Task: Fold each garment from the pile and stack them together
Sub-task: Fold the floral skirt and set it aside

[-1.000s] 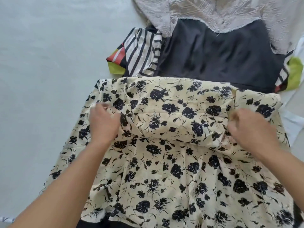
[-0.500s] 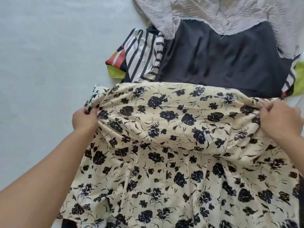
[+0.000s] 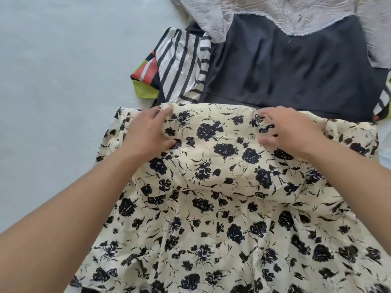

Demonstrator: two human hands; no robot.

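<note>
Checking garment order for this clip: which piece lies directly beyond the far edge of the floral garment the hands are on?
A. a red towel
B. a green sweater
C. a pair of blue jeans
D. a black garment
D: the black garment lies spread right past the far edge of the floral garment, which both hands are on.

I think this is a home, a spot where someone sorts the wash. All I can see from here is clothes on a flat, plain, pale grey surface (image 3: 53, 81) (it could be a bed sheet or a cloth on the floor, I cannot tell which). There is a cream dress with black flowers (image 3: 211, 208), a dark garment (image 3: 285, 70), a striped garment with red and green bits (image 3: 179, 66), and a crinkly pale top (image 3: 275, 13). I see no walls or furniture.
</note>
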